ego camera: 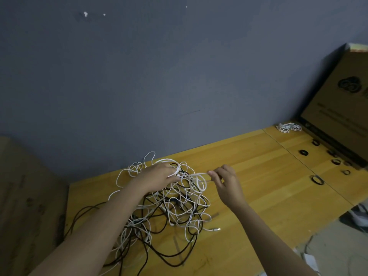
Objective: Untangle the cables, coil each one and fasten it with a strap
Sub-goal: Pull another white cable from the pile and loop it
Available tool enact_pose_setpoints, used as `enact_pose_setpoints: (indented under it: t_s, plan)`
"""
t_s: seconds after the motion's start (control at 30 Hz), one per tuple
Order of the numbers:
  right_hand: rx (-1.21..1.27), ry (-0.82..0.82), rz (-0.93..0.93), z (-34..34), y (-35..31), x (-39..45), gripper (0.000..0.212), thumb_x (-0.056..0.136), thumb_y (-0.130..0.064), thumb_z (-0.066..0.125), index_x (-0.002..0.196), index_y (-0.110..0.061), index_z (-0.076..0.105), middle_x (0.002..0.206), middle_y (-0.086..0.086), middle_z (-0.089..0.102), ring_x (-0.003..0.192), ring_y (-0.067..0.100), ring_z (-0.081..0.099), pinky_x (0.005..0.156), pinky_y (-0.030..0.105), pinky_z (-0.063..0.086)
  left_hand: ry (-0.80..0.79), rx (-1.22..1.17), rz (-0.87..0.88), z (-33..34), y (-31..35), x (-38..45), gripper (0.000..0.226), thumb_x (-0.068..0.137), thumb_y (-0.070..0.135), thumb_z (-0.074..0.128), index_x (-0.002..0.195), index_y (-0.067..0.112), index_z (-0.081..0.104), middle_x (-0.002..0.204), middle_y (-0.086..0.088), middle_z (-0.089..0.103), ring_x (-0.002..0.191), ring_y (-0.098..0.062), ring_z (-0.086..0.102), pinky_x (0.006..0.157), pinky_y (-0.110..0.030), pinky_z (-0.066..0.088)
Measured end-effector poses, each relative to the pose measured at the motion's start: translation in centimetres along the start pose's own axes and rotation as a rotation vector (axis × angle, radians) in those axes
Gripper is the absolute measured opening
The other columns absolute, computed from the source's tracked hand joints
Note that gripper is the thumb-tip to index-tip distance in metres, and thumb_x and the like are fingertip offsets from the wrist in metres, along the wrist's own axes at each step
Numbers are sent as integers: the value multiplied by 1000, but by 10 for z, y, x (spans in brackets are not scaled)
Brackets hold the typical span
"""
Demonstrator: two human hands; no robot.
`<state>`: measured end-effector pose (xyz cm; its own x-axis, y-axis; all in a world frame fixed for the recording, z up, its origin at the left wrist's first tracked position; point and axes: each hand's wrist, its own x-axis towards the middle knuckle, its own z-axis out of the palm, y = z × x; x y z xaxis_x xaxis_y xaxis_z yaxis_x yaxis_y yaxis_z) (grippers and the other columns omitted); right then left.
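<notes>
Two hands work a tangle of white and black cables on a wooden table.

The left hand grips white loops atop the pile; at its 3 o'clock the right hand pinches a white cable. Black straps lie toward 2 o'clock, near a coiled white cable.

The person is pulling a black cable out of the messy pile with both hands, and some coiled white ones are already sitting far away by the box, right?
Nearly. The head view shows the cable stretched between the left hand and right hand is white, not black. Both hands work at the pile, and the coiled white cables lie beside the box.
</notes>
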<state>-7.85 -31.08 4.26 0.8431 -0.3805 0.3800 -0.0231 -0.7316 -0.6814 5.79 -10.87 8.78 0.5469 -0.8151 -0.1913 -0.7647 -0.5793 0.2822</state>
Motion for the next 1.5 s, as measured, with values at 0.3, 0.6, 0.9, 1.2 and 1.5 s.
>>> enact_pose_setpoints:
  t_s: [0.3, 0.6, 0.9, 1.2, 1.5]
  plan:
    - [614, -30, 477, -12, -30, 19, 35, 101, -30, 44, 71, -13, 51, 49, -9, 24, 44, 8, 23, 44, 25, 26, 100, -621, -11, -3, 8, -7, 39, 100, 42, 39, 70, 17, 45, 53, 8, 47, 45, -1, 43, 68, -33, 46]
    - [665, 414, 795, -29, -7, 48, 38, 102, -37, 39, 71, -17, 48, 57, 0, 32, 35, 7, 29, 41, 21, 27, 67, -97, -244, 12, -31, -5, 29, 101, 44, 35, 93, 21, 49, 96, -1, 64, 85, -21, 62, 75, -36, 48]
    - [1015, 441, 897, -42, 16, 56, 14, 103, -18, 39, 94, -11, 47, 72, 7, 49, 56, 11, 59, 62, 29, 51, 353, -312, -667, 7, -69, -15, 36, 105, 30, 27, 112, 5, 51, 126, -21, 56, 115, -36, 53, 87, -40, 40]
    - [343, -153, 378, -12, -61, 59, 51, 100, -20, 47, 148, -15, 31, 148, 0, 39, 135, 15, 37, 109, 31, 31, 383, -369, -346, -27, -12, 13, 39, 103, 38, 35, 110, 10, 61, 102, -13, 66, 92, -32, 61, 76, -35, 44]
    - [737, -113, 541, 16, -67, 58, 25, 102, -10, 40, 126, -6, 46, 81, 6, 59, 63, 16, 61, 56, 23, 51, 224, -951, -137, -51, 17, -7, 42, 102, 37, 36, 70, 14, 50, 49, 8, 41, 40, -5, 33, 43, -15, 29]
